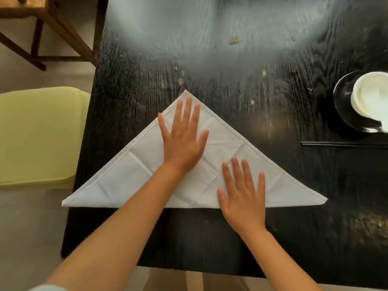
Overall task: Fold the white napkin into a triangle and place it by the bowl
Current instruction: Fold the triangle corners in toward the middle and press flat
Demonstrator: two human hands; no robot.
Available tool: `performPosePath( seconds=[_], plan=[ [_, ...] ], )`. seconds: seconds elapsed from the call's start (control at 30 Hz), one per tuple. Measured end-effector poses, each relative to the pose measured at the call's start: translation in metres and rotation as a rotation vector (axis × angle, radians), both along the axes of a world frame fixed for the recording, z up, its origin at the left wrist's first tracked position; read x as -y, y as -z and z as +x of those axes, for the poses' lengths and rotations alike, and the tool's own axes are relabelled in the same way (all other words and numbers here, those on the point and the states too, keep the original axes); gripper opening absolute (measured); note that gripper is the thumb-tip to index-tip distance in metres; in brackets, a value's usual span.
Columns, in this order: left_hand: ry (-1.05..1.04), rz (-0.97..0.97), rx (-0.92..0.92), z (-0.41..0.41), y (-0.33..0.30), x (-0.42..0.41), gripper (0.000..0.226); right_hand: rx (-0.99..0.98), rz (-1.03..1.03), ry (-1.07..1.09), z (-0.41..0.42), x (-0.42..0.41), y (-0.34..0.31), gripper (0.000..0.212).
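The white napkin (126, 177) lies flat on the black table (210, 238) as a wide triangle, its apex pointing away from me and its long folded edge toward me. My left hand (183, 139) rests palm down with fingers spread on the upper middle of the napkin. Lower right on the cloth, my right hand (243, 196) also presses flat with fingers apart, its heel over the folded edge. The white bowl (371, 97) sits on a black saucer (344, 106) at the table's right edge, well apart from the napkin.
Black chopsticks (344, 144) lie on the table just in front of the saucer. A pale yellow seat cushion (37, 135) sits left of the table, and a wooden chair frame (52, 28) stands at the far left. The napkin's left corner overhangs the table's left edge.
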State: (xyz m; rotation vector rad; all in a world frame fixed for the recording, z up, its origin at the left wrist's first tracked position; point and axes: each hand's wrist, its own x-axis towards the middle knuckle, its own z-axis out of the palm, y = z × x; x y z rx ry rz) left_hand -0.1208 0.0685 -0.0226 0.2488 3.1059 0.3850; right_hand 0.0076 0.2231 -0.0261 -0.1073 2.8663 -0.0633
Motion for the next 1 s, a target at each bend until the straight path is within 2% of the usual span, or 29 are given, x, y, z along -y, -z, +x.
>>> performPosePath(
  seconds=[0.1,0.2,0.33,0.47,0.57,0.77,1.0],
  plan=[
    [0.096,-0.011,0.066,0.071,0.005,-0.024,0.061,0.001,-0.014,-0.005,0.000,0.000,-0.002,0.065],
    [0.075,-0.097,0.170,0.107,0.016,0.002,0.064,0.013,-0.015,0.007,0.000,0.000,-0.004,0.063],
    [-0.062,-0.171,0.209,0.123,0.017,0.087,0.065,0.045,-0.004,0.017,-0.001,0.001,-0.005,0.065],
    [-0.248,-0.155,0.268,0.132,0.014,0.155,0.068,0.055,-0.004,0.020,0.000,0.001,-0.006,0.064],
    [-0.264,-0.150,0.285,0.131,0.012,0.158,0.068,0.022,-0.046,0.083,-0.002,0.019,-0.013,0.067],
    [-0.211,-0.159,0.305,0.134,0.011,0.173,0.069,0.036,-0.070,-0.189,-0.017,0.089,-0.006,0.064],
    [-0.272,-0.096,0.309,0.153,0.010,0.215,0.070,0.034,-0.040,-0.191,-0.016,0.090,0.001,0.066]
  ],
)
